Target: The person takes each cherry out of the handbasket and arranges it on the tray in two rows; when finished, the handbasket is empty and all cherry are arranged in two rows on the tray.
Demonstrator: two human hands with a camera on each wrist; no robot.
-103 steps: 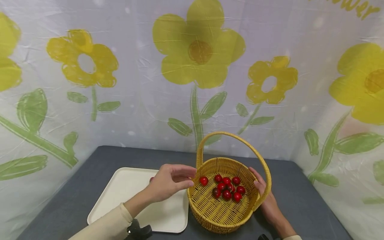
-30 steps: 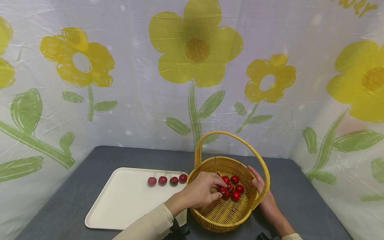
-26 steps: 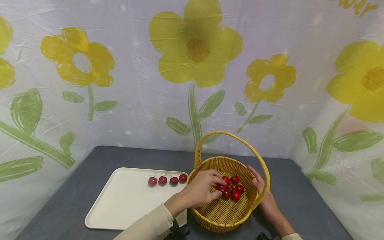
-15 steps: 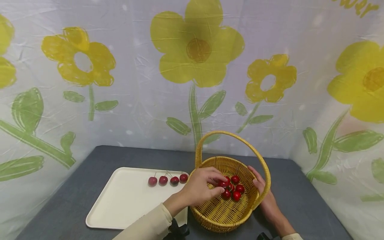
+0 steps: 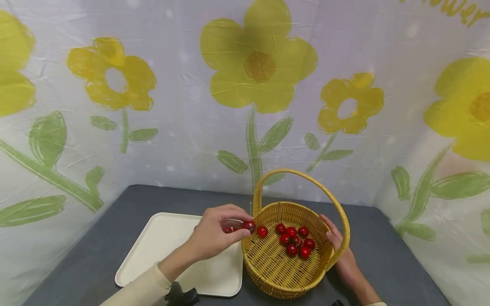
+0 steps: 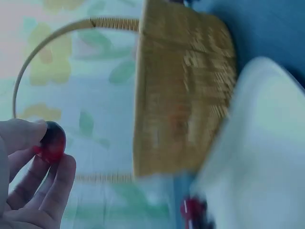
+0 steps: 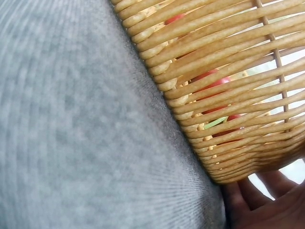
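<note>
Between thumb and fingers, my left hand (image 5: 211, 233) pinches a dark red cherry (image 5: 249, 226), held at the left rim of the yellow wicker basket (image 5: 264, 278). The left wrist view shows this cherry (image 6: 53, 142) at the fingertips, beside the blurred basket wall (image 6: 186, 95). My right hand (image 5: 346, 261) holds the basket's right side near the foot of its arched handle, thumb at the rim. Several red cherries (image 5: 292, 249) lie inside the basket, one apart toward the left wall. Behind my left hand, cherries on the cream tray (image 5: 153, 250) are mostly hidden.
The tray stands left of the basket on a dark grey table (image 5: 92, 255). The arched handle (image 5: 302, 174) rises over the basket. A curtain printed with yellow flowers (image 5: 260, 66) hangs behind and at both sides.
My left hand reached into the basket, took a cherry from the cluster and moved left with it to the rim, now covering the row of cherries on the tray. My right hand stays put.
</note>
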